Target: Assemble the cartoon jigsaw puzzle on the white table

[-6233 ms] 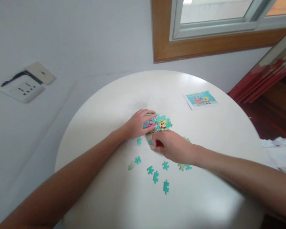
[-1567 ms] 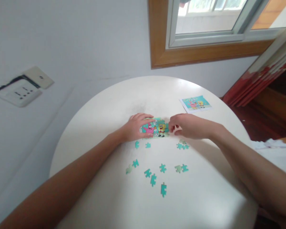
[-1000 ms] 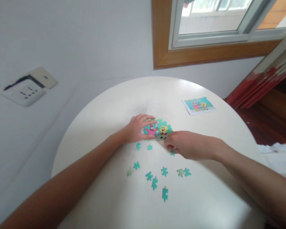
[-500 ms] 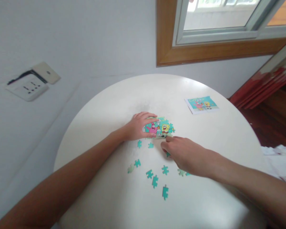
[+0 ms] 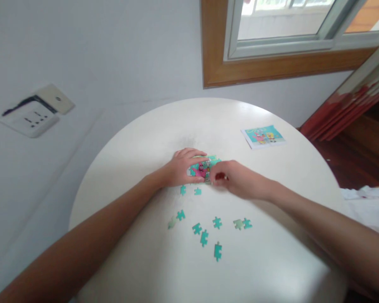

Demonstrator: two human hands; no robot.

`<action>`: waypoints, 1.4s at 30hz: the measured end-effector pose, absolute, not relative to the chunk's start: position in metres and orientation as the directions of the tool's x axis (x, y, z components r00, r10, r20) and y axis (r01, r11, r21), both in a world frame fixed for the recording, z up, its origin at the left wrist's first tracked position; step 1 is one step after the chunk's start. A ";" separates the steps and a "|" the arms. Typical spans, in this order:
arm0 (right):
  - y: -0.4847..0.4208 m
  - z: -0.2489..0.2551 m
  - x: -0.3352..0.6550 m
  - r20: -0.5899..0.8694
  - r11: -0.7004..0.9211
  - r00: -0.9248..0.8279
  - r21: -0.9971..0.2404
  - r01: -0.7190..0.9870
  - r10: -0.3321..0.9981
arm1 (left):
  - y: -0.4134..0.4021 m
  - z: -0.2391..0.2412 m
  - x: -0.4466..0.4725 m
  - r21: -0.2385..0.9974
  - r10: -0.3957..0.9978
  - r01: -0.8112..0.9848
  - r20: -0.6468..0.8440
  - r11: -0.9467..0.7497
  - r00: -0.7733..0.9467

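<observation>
My left hand (image 5: 187, 167) lies with fingers stretched out and thumb apart over the left side of a partly joined jigsaw puzzle (image 5: 199, 170). A pink cartoon figure on teal shows between its thumb and forefinger. My right hand (image 5: 229, 176) is closed, its fingertips curled down at the puzzle's right part, which it covers. The puzzle piece in its fingers is hidden from view. Just below my left hand lie two loose teal pieces, one puzzle piece (image 5: 183, 190) and another puzzle piece (image 5: 197, 191).
Several loose teal and pale green pieces, among them a straight-edged piece (image 5: 217, 251) and a pale piece (image 5: 238, 224), are scattered nearer me on the round white table (image 5: 139, 261). A picture card (image 5: 263, 136) of the cartoon lies at back right. The wall (image 5: 129, 50) stands behind.
My right hand has moved up and slightly left onto the puzzle's right part. The teal piece that showed under it is gone from the table. My left hand stays put.
</observation>
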State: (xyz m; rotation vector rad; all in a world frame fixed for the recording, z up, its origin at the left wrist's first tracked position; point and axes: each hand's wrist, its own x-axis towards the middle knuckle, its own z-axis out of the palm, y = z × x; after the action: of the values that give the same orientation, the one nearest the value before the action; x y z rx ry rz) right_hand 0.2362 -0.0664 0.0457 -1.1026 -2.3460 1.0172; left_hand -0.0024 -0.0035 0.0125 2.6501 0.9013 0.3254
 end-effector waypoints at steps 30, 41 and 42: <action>0.002 -0.003 0.257 0.198 0.354 -0.323 -0.756 0.550 0.926 | -0.002 0.009 -0.003 0.353 0.618 0.553 0.099 -0.754 0.780; 0.003 -0.004 0.256 0.244 0.326 -0.218 -0.760 0.562 0.945 | -0.002 0.009 -0.003 0.355 0.620 0.554 0.100 -0.753 0.778; 0.004 -0.005 0.257 0.255 0.318 -0.191 -0.780 0.539 0.948 | -0.002 0.010 -0.003 0.357 0.623 0.557 0.097 -0.750 0.776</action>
State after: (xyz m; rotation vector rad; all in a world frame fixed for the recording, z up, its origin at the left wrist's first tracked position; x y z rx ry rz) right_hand 0.2574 0.0044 -0.0048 -1.3207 -1.8485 0.7025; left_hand -0.0030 -0.0023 0.0101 2.6613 0.9084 0.3018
